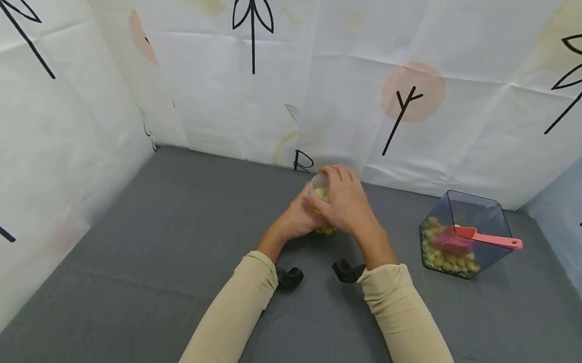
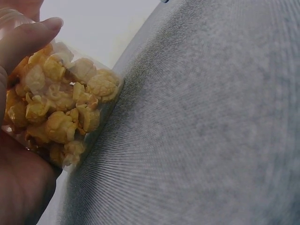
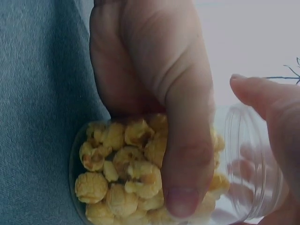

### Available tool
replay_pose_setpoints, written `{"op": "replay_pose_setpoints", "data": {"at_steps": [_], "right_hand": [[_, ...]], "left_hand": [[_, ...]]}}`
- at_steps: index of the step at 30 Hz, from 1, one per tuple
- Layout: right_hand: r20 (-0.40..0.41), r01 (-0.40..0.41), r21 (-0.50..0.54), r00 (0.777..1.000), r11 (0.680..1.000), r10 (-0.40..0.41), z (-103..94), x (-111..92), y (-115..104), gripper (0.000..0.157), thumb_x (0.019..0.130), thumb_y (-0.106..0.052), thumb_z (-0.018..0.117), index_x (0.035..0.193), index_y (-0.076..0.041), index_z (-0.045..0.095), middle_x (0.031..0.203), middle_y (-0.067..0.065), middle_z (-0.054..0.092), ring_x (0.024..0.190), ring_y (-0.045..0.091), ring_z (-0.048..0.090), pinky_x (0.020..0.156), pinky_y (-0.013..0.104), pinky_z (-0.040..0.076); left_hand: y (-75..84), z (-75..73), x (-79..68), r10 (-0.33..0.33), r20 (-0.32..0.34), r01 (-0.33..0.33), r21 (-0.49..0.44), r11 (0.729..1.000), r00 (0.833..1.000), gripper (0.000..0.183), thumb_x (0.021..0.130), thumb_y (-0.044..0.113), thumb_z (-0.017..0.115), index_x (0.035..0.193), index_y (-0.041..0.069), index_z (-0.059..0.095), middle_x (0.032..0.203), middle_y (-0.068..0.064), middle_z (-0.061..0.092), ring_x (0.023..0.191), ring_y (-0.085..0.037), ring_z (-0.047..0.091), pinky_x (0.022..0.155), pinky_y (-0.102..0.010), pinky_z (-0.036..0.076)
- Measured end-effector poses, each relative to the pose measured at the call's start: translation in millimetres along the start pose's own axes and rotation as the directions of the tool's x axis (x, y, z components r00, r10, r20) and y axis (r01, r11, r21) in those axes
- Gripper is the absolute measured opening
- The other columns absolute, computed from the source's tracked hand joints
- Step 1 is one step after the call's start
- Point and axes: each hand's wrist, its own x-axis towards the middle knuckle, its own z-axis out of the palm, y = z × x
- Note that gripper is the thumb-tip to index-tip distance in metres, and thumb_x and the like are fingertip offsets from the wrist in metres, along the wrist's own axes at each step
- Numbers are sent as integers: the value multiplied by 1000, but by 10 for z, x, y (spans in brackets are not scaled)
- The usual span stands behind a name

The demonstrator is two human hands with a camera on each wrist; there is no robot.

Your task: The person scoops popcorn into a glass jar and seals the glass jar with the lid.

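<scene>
A clear, round plastic jar (image 1: 320, 180) with a threaded neck stands upright on the grey cloth, holding yellow popcorn (image 3: 140, 180). My left hand (image 1: 302, 213) grips its side, and the left thumb (image 3: 185, 187) lies across the wall in the right wrist view. Around the jar's neck and rim curls my right hand (image 1: 344, 202), with its fingers partly seen through the clear plastic in the right wrist view. From the left wrist, popcorn (image 2: 61, 108) shows through the lower wall, next to the left palm (image 2: 23, 183).
To the right stands a clear bluish, square-sided container (image 1: 472, 208) with more popcorn in its bottom. A pink scoop (image 1: 490, 238) rests in it, handle over the right rim. Patterned white cloth walls (image 1: 344, 109) border the grey surface (image 1: 178, 240). Black wrist mounts (image 1: 290, 277) stick inward.
</scene>
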Motion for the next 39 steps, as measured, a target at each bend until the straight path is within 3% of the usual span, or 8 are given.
{"op": "replay_pose_setpoints", "data": {"at_steps": [5, 11, 20, 29, 34, 39], "right_hand": [[32, -31, 6, 999, 1000, 31, -22, -37, -40, 74, 101, -49, 59, 153, -1, 40, 153, 23, 41, 145, 45, 33, 119, 59, 31], [114, -1, 50, 993, 999, -5, -64, -81, -5, 77, 100, -36, 51, 161, 1, 22, 162, 24, 27, 149, 47, 23, 122, 61, 24], [139, 9, 77, 990, 997, -20, -105, -106, 12, 75, 104, -36, 54, 162, -2, 21, 162, 25, 25, 148, 50, 23, 118, 65, 28], [94, -153, 51, 985, 987, 147, -43, -80, -89, 85, 101, -48, 61, 162, -3, 23, 158, 24, 27, 143, 48, 25, 110, 63, 40], [112, -180, 162, 980, 970, 163, -60, -97, -83, 93, 98, -53, 62, 164, -6, 16, 161, 24, 22, 145, 44, 22, 112, 63, 37], [127, -166, 350, 983, 922, 129, -176, -141, 12, 96, 94, -49, 68, 166, -17, 12, 169, 18, 12, 157, 38, 14, 120, 64, 29]], "left_hand": [[-23, -11, 8, 7, 11, -7, -27, 1000, 1000, 83, 90, 20, 74, 155, 8, 23, 143, -17, 44, 122, -30, 52, 100, -43, 49], [-35, -36, 9, -42, 13, 42, -64, 997, 999, 87, 86, 20, 78, 155, 11, 24, 142, -15, 46, 121, -29, 53, 99, -42, 49], [-14, -6, 9, -66, 2, 66, -77, 995, 998, 93, 84, 18, 81, 156, 13, 23, 144, -14, 46, 120, -27, 55, 94, -39, 53], [-16, -32, 2, -43, 7, 43, -47, 998, 999, 91, 87, 16, 78, 158, 12, 20, 149, -15, 42, 128, -31, 51, 103, -44, 49], [-6, -25, -5, -10, 12, 10, -54, 999, 1000, 87, 89, 12, 76, 157, 10, 21, 145, -16, 43, 124, -30, 51, 101, -42, 49], [24, 4, -8, -31, 21, 33, -94, 995, 999, 88, 86, 22, 83, 152, 15, 25, 137, -11, 48, 113, -25, 56, 93, -38, 52]]}}
